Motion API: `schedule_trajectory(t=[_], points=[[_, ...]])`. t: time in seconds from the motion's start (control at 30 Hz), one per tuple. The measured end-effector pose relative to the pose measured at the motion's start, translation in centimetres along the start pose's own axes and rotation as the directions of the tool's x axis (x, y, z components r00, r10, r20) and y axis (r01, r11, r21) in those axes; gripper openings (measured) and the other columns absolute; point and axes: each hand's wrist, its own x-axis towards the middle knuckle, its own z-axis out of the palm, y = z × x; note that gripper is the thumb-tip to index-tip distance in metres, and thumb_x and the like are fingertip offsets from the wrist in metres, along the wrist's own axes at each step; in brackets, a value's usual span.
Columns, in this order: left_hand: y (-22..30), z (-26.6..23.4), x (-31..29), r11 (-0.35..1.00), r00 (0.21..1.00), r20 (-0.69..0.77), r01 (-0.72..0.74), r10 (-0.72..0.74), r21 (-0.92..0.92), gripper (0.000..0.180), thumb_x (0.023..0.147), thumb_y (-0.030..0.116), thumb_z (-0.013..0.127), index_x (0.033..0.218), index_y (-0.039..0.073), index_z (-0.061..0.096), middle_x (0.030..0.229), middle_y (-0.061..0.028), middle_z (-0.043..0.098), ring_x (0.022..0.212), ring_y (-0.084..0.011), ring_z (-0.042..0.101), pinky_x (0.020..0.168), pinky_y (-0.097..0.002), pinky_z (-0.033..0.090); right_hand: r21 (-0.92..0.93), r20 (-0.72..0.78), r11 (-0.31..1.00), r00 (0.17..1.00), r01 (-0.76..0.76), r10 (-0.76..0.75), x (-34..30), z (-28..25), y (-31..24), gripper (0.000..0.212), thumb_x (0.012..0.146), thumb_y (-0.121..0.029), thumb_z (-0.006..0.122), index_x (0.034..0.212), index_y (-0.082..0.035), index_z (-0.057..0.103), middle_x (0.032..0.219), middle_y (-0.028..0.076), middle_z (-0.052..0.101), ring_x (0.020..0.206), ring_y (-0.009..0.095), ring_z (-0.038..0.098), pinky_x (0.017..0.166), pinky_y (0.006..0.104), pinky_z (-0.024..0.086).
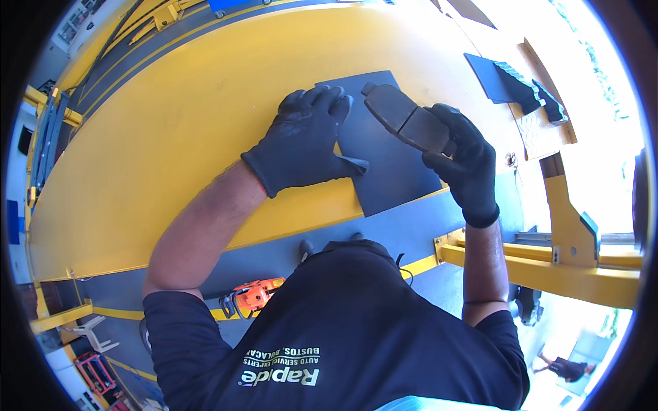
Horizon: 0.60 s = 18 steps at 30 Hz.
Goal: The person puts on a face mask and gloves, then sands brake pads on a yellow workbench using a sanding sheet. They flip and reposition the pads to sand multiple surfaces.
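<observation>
My right hand (469,164), in a dark work glove, grips a brake pad (406,118) by its right end. The pad is dark and blocky, with a groove across its face. It is held up above a dark flat sheet, which looks like sandpaper (391,175), on the yellow tabletop (185,137). My left hand (301,140), gloved too, lies at the sheet's left edge. Its fingers are stretched out and its thumb is apart, touching the sheet, with nothing seen in its grasp. Part of the sheet is hidden behind the pad and hands.
At the far right are another dark sheet (485,77), dark ridged pieces (522,89) and an open cardboard box (552,140). A yellow metal beam (548,274) runs along the right. On the floor, left of my body, sits an orange tool (253,296). Another person (569,368) appears at the lower right.
</observation>
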Motion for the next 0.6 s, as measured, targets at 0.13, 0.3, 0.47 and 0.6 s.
schedule_trajectory(t=[0.13, 0.3, 0.47, 0.6], points=[[-0.1, 0.9, -0.8, 0.998, 0.998, -0.052, -0.031, 0.033, 0.049, 0.111, 0.084, 0.076, 0.077, 0.154, -0.005, 0.05, 0.161, -0.0262, 0.048, 0.152, -0.0432, 0.042, 0.126, -0.0555, 0.031, 0.048, 0.002, 0.998, 0.999, -0.043, 0.043, -1.1, 1.4, -0.4, 0.07, 0.079, 0.0, 0.09, 0.145, -0.001, 0.066, 0.142, 0.014, 0.071, 0.13, 0.023, 0.068, 0.113, 0.0405, 0.053], [-0.2, 0.7, -0.9, 0.999, 0.998, -0.036, -0.044, 0.045, 0.016, 0.107, 0.084, 0.077, 0.076, 0.151, -0.004, 0.055, 0.159, -0.0252, 0.05, 0.151, -0.0409, 0.044, 0.126, -0.0547, 0.032, -0.455, -0.036, 0.879, 0.983, 0.145, -0.181, -1.7, 2.4, -1.3, 0.065, 0.081, -0.003, 0.088, 0.143, -0.007, 0.068, 0.14, 0.013, 0.072, 0.126, 0.029, 0.069, 0.11, 0.0432, 0.052], [-0.1, 0.5, -0.6, 1.0, 1.0, 0.011, -0.008, 0.008, -0.001, 0.107, 0.083, 0.076, 0.078, 0.151, -0.004, 0.055, 0.159, -0.025, 0.051, 0.152, -0.0396, 0.043, 0.126, -0.0543, 0.032, -0.755, 0.236, 0.524, 0.909, 0.395, -0.345, -1.0, 1.7, -2.0, 0.06, 0.089, -0.006, 0.082, 0.146, -0.01, 0.064, 0.146, 0.013, 0.067, 0.134, 0.031, 0.063, 0.112, 0.0466, 0.045], [0.0, 0.4, -0.5, 0.999, 0.999, 0.034, 0.01, -0.008, -0.036, 0.106, 0.084, 0.075, 0.078, 0.151, -0.004, 0.055, 0.16, -0.0251, 0.051, 0.154, -0.0394, 0.042, 0.128, -0.0532, 0.03, -0.788, 0.471, 0.254, 0.814, 0.561, -0.339, -0.4, 1.6, -4.3, 0.057, 0.089, -0.005, 0.081, 0.144, -0.011, 0.066, 0.142, 0.01, 0.067, 0.12, 0.031, 0.066, 0.105, 0.0467, 0.046]])
